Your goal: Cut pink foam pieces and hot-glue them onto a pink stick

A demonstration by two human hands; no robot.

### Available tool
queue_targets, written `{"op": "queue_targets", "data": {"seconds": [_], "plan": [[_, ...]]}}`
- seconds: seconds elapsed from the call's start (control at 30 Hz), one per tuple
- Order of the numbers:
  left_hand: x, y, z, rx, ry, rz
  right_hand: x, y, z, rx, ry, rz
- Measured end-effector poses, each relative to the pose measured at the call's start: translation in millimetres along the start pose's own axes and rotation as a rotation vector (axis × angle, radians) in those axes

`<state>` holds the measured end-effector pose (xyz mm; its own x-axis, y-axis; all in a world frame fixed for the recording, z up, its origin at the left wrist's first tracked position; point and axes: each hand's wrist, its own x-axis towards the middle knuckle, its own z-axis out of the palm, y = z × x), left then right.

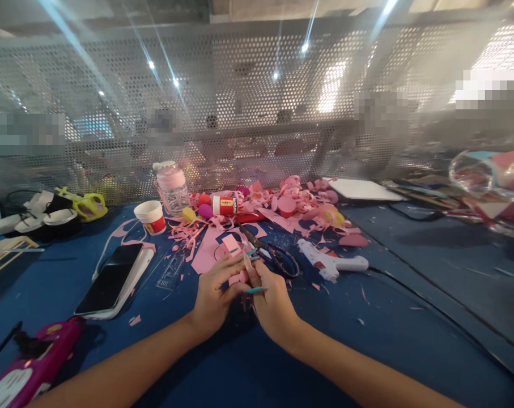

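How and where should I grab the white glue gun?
Best by its handle, I think, coming from the right side of the picture. The glue gun lies on the table with that slim handle sticking out rightward, the black cord trailing from its end.

Head-worn view | facing forward, downward | tabletop near (perforated screen beyond)

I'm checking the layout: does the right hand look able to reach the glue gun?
Probably yes: the glue gun lies to the right hand's right, with only scrap-strewn tabletop apparently between.
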<state>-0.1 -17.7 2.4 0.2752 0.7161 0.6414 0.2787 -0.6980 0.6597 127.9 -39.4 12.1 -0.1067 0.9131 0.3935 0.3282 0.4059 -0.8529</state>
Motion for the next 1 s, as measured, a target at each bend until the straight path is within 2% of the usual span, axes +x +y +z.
{"op": "queue_targets", "data": {"seconds": [0.13,0.53,0.83,1.0], "plan": [[-0.2,-0.4,0.2,0.011,0.011,0.017,0.3,-1.4,-1.7,-0.093,0.000,-0.036],[-0.6,-1.5,1.7,0.028,0.022,0.006,0.8,0.6,-5.1,-0.148,-0.016,-0.115],[1.8,2.7,0.0,-0.034,-0.011,-0.056,2.7,-2.7,-7.7,-0.063,-0.081,-0.067],[3.2,6.2,-0.7,-0.092,-0.044,-0.129,5.4,-3.6,-9.3,0.084,-0.136,-0.040]]}}
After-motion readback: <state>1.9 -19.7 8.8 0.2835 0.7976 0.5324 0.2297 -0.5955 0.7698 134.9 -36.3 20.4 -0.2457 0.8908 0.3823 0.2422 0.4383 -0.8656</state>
